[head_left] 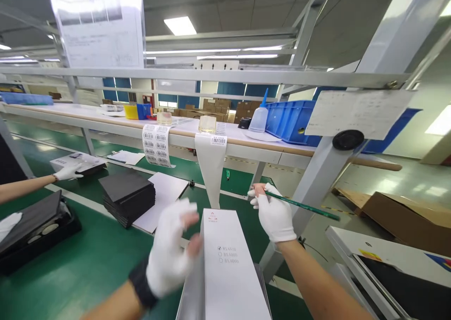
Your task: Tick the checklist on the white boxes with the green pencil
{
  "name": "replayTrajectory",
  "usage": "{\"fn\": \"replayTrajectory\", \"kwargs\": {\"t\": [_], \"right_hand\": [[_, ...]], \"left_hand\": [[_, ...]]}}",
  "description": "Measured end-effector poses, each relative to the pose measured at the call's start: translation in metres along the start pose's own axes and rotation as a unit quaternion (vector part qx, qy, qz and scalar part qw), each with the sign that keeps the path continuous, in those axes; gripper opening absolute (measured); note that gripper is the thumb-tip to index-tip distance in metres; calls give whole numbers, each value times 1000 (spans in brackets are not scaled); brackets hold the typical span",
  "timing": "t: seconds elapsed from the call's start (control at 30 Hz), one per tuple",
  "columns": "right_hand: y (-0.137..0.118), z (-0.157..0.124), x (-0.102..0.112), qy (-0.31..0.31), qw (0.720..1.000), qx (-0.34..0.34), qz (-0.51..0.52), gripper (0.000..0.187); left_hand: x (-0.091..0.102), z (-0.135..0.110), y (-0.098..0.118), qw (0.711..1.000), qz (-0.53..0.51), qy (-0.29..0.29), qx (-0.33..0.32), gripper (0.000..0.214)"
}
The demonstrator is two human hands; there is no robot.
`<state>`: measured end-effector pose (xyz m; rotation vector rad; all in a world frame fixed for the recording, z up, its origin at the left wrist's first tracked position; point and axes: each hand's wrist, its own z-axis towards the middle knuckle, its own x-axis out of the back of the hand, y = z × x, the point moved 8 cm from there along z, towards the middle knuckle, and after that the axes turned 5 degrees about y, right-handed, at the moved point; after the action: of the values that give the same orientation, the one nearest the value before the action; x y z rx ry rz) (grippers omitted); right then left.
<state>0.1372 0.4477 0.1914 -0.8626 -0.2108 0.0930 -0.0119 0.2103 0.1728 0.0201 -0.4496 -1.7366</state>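
A tall white carton [229, 268] with a printed checkbox list stands in front of me on the green bench. My left hand [172, 252], in a white fingerless glove, is blurred by motion beside the carton's left edge; its fingers look spread. My right hand [273, 212], also gloved, is closed on a thin green ruler [303, 207] that points to the right, above and behind the carton's far end. A white label strip [211, 167] hangs from the shelf just behind the carton.
A stack of black sheets [127, 195] lies on white paper at the left. A barcode label sheet [157, 146] hangs from the shelf. A co-worker's gloved hand [68, 172] rests on a flat box at far left. A blue crate [291, 120] and squeeze bottle [260, 118] sit on the shelf.
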Motion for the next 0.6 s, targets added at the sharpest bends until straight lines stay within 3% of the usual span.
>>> {"fn": "replayTrajectory", "kwargs": {"t": [0.07,0.13,0.2,0.23,0.3,0.4,0.6], "right_hand": [[-36,22,-3,15,989,133,-54,39],[-76,40,-14,33,948,289,-133,33],[-105,56,-33,30,889,397,-227,28],[-113,65,-44,23,864,421,-275,26],[-121,84,-62,9,833,424,-355,21],[-121,102,-80,-5,813,404,-419,20],[-127,97,-95,-17,769,464,-439,20]], "left_hand": [[-9,74,-26,997,46,59,-31,25],[-28,140,-47,994,83,71,-30,28],[-53,184,-63,992,116,43,-14,35],[-64,197,-69,991,131,27,-4,38],[-79,206,-78,988,156,8,15,43],[-86,200,-85,986,167,15,27,45],[-86,198,-84,977,206,-30,37,59]]}}
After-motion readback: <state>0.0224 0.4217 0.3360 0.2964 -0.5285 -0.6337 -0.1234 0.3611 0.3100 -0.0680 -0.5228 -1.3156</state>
